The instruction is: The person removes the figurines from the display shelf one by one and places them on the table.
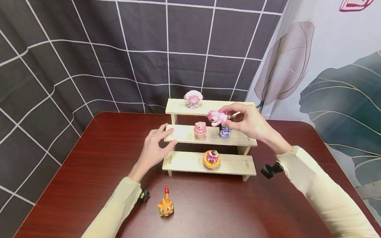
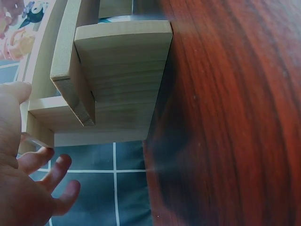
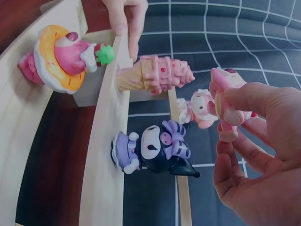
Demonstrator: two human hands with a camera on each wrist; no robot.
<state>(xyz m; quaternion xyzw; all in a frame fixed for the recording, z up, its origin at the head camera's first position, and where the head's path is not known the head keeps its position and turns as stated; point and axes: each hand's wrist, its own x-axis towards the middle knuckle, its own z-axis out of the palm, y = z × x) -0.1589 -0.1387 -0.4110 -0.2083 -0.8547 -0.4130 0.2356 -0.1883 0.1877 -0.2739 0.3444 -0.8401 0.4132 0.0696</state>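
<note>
My right hand [image 1: 247, 122] pinches a pink-and-white toy figurine [image 3: 228, 101] between thumb and fingers, tilted sideways above the middle shelf in the head view. Just below it stands a purple-and-black figurine [image 3: 153, 147]. A pink ice-cream-cone figurine [image 3: 157, 74] stands to its left on the same shelf [image 1: 181, 133]. My left hand [image 1: 154, 146] is at that shelf's left end, its thumb and index finger extended at the board and the other fingers spread in the left wrist view. On the top shelf [image 1: 224, 108] sits a figurine with a white-and-pink hood [image 1: 193, 99].
The bottom shelf [image 1: 182, 162] holds a pink figurine in an orange doughnut ring [image 1: 211, 159]. An orange figurine with a red-tipped tail [image 1: 165, 206] lies on the reddish-brown table [image 1: 221, 208] in front. A dark gridded curtain [image 1: 143, 28] hangs behind the wooden rack.
</note>
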